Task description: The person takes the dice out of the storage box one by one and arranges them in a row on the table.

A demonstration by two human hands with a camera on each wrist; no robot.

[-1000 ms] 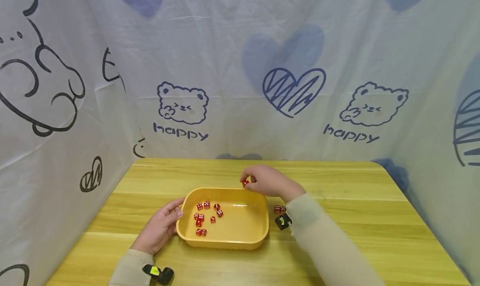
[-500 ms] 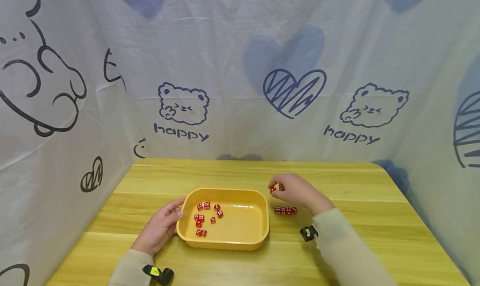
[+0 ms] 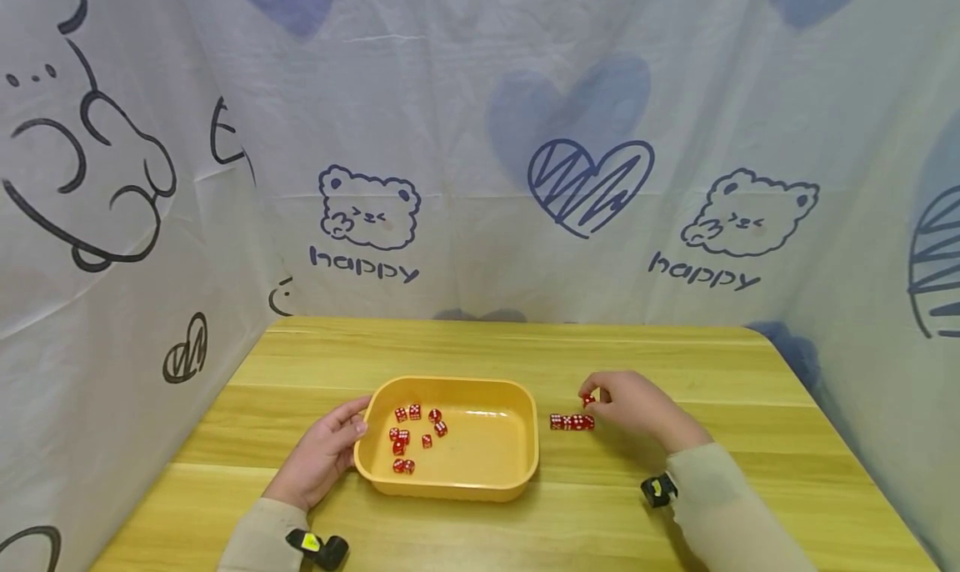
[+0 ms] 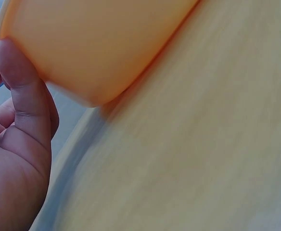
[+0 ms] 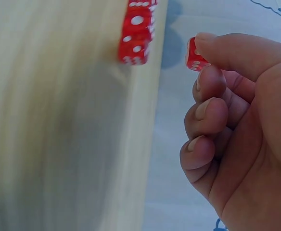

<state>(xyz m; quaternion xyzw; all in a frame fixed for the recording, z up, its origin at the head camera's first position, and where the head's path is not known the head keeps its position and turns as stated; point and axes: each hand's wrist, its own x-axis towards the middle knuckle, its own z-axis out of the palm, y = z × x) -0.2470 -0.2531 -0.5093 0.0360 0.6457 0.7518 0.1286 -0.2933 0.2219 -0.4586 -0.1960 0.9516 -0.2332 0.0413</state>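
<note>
Between thumb and index finger, my right hand point(image 3: 633, 401) pinches a red die point(image 5: 196, 55) with white dots. It holds that die just above the right end of a short row of red dice point(image 3: 572, 422) on the table. To the left stands a yellow plastic tub point(image 3: 480, 464) with several red dice point(image 3: 400, 439) scattered in its left half. My left hand point(image 3: 327, 455) grips the tub's left rim, thumb on the rim and fingers along the outer side. In the left wrist view, the thumb point(image 4: 18, 62) presses against the orange-looking wall of the tub.
The wooden table point(image 3: 712, 372) has rounded far corners. A white cloth point(image 3: 480, 247) printed with hearts and bears hangs behind it and along both sides. Each wrist wears a small black camera, such as the right one point(image 3: 659, 489).
My right hand has carried the pinched die from behind the tub rightward and nearer, over to the row's right end. The left hand and the tub have stayed put.
</note>
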